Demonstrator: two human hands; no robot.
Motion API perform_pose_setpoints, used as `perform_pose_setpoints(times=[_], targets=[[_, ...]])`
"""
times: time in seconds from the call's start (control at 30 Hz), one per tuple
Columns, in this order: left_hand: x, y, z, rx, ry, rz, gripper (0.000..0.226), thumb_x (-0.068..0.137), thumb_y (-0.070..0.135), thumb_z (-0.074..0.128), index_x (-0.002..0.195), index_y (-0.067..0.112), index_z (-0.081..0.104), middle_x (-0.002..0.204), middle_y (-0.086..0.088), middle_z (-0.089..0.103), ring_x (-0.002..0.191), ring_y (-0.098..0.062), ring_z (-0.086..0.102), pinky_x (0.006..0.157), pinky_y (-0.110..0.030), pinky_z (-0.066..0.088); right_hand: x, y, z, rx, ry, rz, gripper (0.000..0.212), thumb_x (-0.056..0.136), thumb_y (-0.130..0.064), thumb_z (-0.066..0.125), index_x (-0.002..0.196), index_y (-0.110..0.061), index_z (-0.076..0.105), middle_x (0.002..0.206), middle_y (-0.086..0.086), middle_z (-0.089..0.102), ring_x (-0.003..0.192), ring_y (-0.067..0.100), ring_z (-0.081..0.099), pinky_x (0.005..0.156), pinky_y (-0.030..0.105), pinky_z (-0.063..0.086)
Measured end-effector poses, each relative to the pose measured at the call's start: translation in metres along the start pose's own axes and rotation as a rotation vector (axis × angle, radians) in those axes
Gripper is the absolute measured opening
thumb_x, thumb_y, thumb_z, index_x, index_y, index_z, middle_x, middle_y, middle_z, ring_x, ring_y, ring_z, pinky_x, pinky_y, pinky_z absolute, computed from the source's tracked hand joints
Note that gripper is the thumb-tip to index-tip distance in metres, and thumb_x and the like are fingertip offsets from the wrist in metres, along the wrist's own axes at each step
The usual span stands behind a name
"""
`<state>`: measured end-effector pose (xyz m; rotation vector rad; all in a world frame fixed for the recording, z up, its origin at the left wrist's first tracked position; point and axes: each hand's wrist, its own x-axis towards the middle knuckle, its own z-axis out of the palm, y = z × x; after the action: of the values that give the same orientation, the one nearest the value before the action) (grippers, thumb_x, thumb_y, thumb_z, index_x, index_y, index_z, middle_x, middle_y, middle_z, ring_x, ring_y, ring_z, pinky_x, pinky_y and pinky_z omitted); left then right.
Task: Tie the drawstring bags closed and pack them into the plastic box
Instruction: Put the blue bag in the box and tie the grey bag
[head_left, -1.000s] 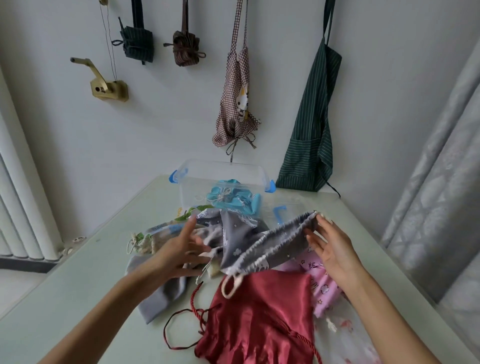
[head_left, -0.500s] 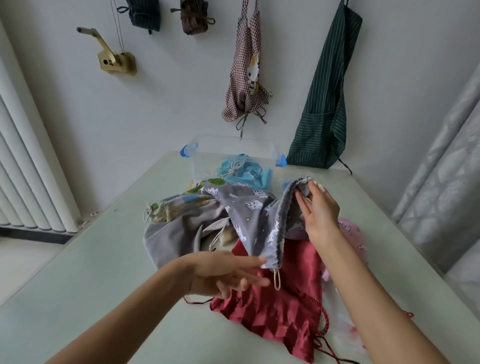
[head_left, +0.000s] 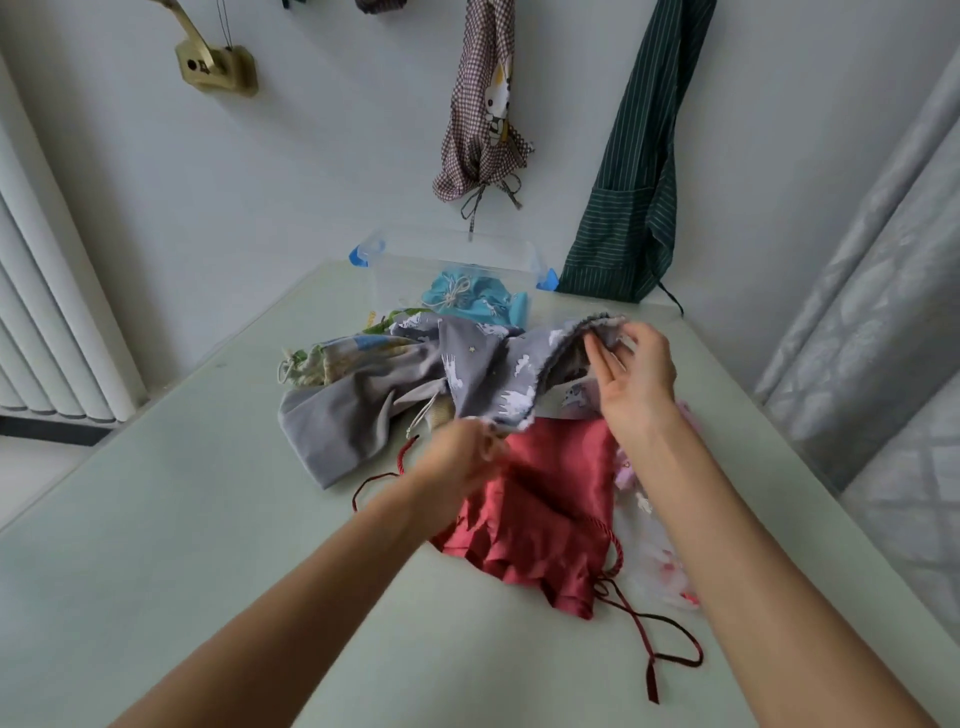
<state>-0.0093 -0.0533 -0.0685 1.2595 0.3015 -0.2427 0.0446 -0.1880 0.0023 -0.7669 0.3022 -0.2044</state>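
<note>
**Gathering the grey bag's mouth along its cord**

Pulling from both ends, the hands have changed roles within a second: the left hand (head_left: 465, 447), which lay flat and empty beside the cloth, now pinches the near corner of the grey bag (head_left: 488, 374), where the cord loop hung. The right hand (head_left: 631, 371) has kept its pinch on the far corner, lifted above the table (head_left: 182, 519). I judge the cinching has begun; no knot is tied.

The box (head_left: 452, 254) stands well behind, one blue bag (head_left: 467, 301) tied inside. The red bag (head_left: 540, 499) lies untied under the hands.

Motion blur hides the left fingers, so whether they hold cord or hem I cannot tell. The pink bag (head_left: 631, 467) is mostly covered by the right forearm.
</note>
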Motion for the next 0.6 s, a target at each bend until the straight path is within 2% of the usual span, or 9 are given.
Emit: perform_pose_setpoints(times=[0.07, 0.1, 0.17, 0.2, 0.27, 0.37, 0.43, 0.5, 0.6], targets=[[0.007, 0.009, -0.023, -0.192, -0.034, -0.088, 0.035, 0.088, 0.000, 0.024, 0.064, 0.012, 0.048, 0.064, -0.001, 0.064, 0.073, -0.011, 0.058, 0.082, -0.028, 0.042, 0.002, -0.008, -0.014, -0.043, -0.011, 0.013, 0.017, 0.089, -0.005, 0.043, 0.073, -0.008, 0.048, 0.081, 0.011, 0.056, 0.073, 0.018, 0.061, 0.068, 0.023, 0.057], [0.010, 0.013, -0.034, -0.237, -0.039, -0.098, 0.036, 0.088, -0.001, 0.021, 0.063, 0.012, 0.043, 0.065, -0.001, 0.063, 0.071, -0.010, 0.059, 0.082, -0.029, 0.046, 0.003, -0.011, -0.021, -0.076, -0.013, 0.031, 0.018, 0.089, -0.006, 0.042, 0.072, -0.008, 0.047, 0.081, 0.011, 0.056, 0.075, 0.019, 0.060, 0.068, 0.024, 0.057], [0.017, 0.022, -0.047, -0.247, -0.014, -0.074, 0.039, 0.091, -0.002, 0.020, 0.059, 0.014, 0.035, 0.051, 0.001, 0.048, 0.044, -0.006, 0.048, 0.052, -0.022, 0.050, 0.006, -0.013, -0.031, -0.139, -0.035, 0.066, 0.018, 0.092, -0.007, 0.042, 0.074, -0.008, 0.048, 0.082, 0.011, 0.056, 0.077, 0.020, 0.060, 0.063, 0.025, 0.057], [0.020, 0.025, -0.053, -0.184, 0.000, -0.049, 0.040, 0.095, -0.001, 0.021, 0.060, 0.015, 0.033, 0.046, 0.003, 0.039, 0.034, -0.005, 0.036, 0.038, -0.016, 0.040, 0.008, -0.012, -0.035, -0.168, -0.061, 0.083, 0.017, 0.093, -0.008, 0.042, 0.078, -0.007, 0.049, 0.083, 0.012, 0.057, 0.078, 0.020, 0.060, 0.061, 0.024, 0.058], [0.023, 0.033, -0.061, 0.082, -0.004, 0.046, 0.037, 0.102, 0.010, 0.027, 0.067, 0.015, 0.038, 0.049, 0.004, 0.033, 0.033, -0.003, 0.025, 0.032, -0.013, 0.024, 0.012, -0.013, -0.037, -0.278, -0.130, 0.076, 0.013, 0.095, -0.011, 0.046, 0.089, -0.006, 0.056, 0.084, 0.010, 0.061, 0.074, 0.019, 0.064, 0.056, 0.024, 0.058], [0.019, 0.052, -0.079, 0.329, -0.058, 0.211, 0.015, 0.100, 0.020, 0.041, 0.100, 0.014, 0.055, 0.064, 0.000, 0.042, 0.041, -0.003, 0.035, 0.035, -0.012, 0.030, 0.021, -0.027, -0.044, -0.769, -0.177, -0.164, 0.019, 0.095, -0.018, 0.050, 0.098, -0.010, 0.067, 0.079, 0.005, 0.069, 0.060, 0.016, 0.066, 0.052, 0.023, 0.052], [0.019, 0.067, -0.096, 0.257, 0.035, 0.323, 0.019, 0.098, 0.016, 0.047, 0.111, 0.009, 0.058, 0.071, -0.002, 0.053, 0.047, -0.002, 0.047, 0.040, -0.011, 0.038, 0.030, -0.042, -0.051, -0.915, -0.176, -0.244, 0.021, 0.096, -0.017, 0.049, 0.101, -0.009, 0.067, 0.083, 0.005, 0.067, 0.057, 0.015, 0.061, 0.051, 0.019, 0.048], [0.019, 0.077, -0.118, 0.201, 0.227, 0.388, 0.016, 0.097, 0.011, 0.048, 0.107, 0.006, 0.060, 0.077, -0.008, 0.057, 0.052, -0.006, 0.053, 0.041, -0.009, 0.041, 0.045, -0.057, -0.064, -0.928, -0.101, -0.224, 0.020, 0.096, -0.013, 0.048, 0.103, -0.007, 0.066, 0.078, 0.003, 0.063, 0.047, 0.007, 0.056, 0.043, 0.013, 0.040], [0.025, 0.079, -0.147, 0.412, 0.467, 0.414, 0.011, 0.096, 0.011, 0.051, 0.098, 0.010, 0.062, 0.093, -0.016, 0.060, 0.062, -0.016, 0.051, 0.047, -0.016, 0.047, 0.067, -0.070, -0.085, -0.942, 0.089, -0.194, 0.021, 0.093, -0.008, 0.049, 0.102, -0.002, 0.067, 0.066, 0.005, 0.056, 0.031, 0.000, 0.048, 0.033, 0.010, 0.034]])
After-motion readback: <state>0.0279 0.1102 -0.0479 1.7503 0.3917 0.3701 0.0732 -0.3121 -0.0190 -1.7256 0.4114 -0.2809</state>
